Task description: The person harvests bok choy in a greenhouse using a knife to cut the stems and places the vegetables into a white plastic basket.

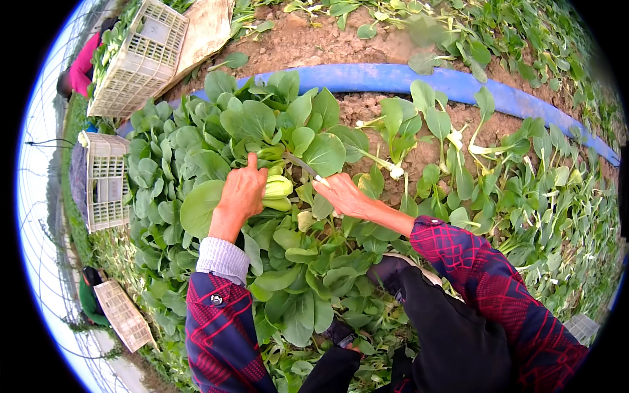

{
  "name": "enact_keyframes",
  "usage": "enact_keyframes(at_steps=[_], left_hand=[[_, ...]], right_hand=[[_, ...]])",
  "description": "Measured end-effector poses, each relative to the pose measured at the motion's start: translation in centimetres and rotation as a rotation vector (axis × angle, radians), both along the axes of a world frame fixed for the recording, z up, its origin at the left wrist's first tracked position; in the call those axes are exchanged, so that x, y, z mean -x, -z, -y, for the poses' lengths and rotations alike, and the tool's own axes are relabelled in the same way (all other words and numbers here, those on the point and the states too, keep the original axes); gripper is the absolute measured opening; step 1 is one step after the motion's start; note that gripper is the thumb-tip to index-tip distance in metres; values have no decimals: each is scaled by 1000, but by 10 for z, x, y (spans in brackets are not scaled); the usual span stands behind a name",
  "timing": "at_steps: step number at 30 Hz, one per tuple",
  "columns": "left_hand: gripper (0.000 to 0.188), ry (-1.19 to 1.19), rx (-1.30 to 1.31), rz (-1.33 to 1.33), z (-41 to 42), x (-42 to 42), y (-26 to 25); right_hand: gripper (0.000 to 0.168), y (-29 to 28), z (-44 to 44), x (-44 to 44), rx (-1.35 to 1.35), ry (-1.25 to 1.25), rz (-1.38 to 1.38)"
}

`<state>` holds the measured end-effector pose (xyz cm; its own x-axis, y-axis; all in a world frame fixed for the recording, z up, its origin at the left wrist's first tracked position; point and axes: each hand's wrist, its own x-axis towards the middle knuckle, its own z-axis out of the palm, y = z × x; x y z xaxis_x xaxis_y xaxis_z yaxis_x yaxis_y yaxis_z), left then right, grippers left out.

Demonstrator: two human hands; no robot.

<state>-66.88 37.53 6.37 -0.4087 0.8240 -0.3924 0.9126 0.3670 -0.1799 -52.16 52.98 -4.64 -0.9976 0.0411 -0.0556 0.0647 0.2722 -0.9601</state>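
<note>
My left hand (240,190) is closed around cut bok choy (278,187), whose pale green stem bases stick out to the right between thumb and fingers. Its index finger points up beside a leafy plant (269,152). In my right hand (341,194) is the pale handle of a knife (300,163) with a narrow, slightly curved blade. The blade's tip reaches the base of that plant, just above the held stems; whether it touches is hard to tell. Dense standing bok choy (172,152) grows left of my hands.
A flat blue hose (363,78) curves across the soil beyond the plants. Cut bok choy (395,171) lies scattered to the right. Plastic crates (137,64) stand at left, near a cardboard sheet (204,39). Other people (83,66) bend beside crates. My shoes (388,272) are among leaves.
</note>
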Motion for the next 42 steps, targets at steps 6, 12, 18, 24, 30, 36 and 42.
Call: enact_keyframes(at_steps=[6,12,18,24,30,36,42], left_hand=[[34,-24,-8,59,9,-1,-1],[57,-129,102,218,14,6,-11],[81,-210,205,362,6,4,-25],[82,-227,247,412,-2,-7,-31],[59,-249,298,195,3,-8,-18],[39,-299,173,147,31,0,-6],[44,-319,178,158,44,4,-2]], right_hand=[[42,9,1,34,251,151,277],[48,11,13,38,337,83,341],[49,21,39,33,395,286,327],[49,34,29,39,647,166,409],[46,46,42,64,809,150,365],[35,24,46,66,776,202,493],[44,12,30,50,609,7,501]])
